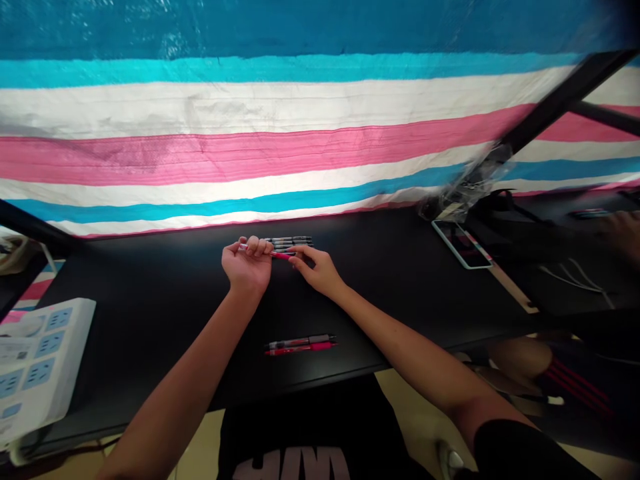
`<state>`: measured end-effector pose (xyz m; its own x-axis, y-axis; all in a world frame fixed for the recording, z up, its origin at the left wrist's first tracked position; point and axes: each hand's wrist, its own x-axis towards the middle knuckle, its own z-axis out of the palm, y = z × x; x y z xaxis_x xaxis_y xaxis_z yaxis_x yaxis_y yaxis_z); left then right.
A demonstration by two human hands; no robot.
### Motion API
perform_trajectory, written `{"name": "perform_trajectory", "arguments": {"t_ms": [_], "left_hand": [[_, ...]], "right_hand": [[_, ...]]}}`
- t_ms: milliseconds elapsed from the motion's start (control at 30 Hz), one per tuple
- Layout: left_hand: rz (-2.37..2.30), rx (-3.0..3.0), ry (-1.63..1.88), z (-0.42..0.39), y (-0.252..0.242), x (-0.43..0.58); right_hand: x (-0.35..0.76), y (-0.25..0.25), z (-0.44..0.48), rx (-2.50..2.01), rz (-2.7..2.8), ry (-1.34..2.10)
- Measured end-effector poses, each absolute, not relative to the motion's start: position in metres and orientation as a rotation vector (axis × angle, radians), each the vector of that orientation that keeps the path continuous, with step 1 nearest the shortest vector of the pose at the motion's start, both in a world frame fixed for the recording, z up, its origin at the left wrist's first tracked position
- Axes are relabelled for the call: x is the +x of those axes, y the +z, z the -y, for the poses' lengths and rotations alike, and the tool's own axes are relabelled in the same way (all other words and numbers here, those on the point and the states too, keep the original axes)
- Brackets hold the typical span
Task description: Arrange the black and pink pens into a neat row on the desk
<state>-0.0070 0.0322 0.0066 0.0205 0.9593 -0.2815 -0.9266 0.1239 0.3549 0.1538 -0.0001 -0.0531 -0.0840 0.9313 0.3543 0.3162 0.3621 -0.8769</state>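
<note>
A red pen [280, 255] is held level between my two hands over the black table. My left hand [249, 263] has its fingers curled round one end, palm turned up. At the pen's other end, my right hand [316, 268] pinches it between thumb and fingertips. Just beyond my hands lie several black pens [295, 240] side by side, partly hidden by the fingers. Nearer the table's front edge, a black pen [303, 342] and a second red pen [303, 348] rest next to each other.
A white power strip [75, 353] sits at the left. On the right are a phone [463, 243], a wooden strip [513, 287], a clear plastic bag [475, 180] and white cables [575, 277]. Another person's blurred hand [625, 233] shows at far right. A striped sheet [250, 153] hangs behind the table.
</note>
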Motion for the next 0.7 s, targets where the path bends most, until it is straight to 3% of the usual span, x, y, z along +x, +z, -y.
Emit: {"name": "perform_trajectory", "arguments": {"t_ms": [700], "left_hand": [[-0.496, 0.084, 1.473, -0.0316, 0.0048, -0.0077]], "right_hand": [[0.1522, -0.0535, 0.0002, -1.146, 1.592, 0.701]]}}
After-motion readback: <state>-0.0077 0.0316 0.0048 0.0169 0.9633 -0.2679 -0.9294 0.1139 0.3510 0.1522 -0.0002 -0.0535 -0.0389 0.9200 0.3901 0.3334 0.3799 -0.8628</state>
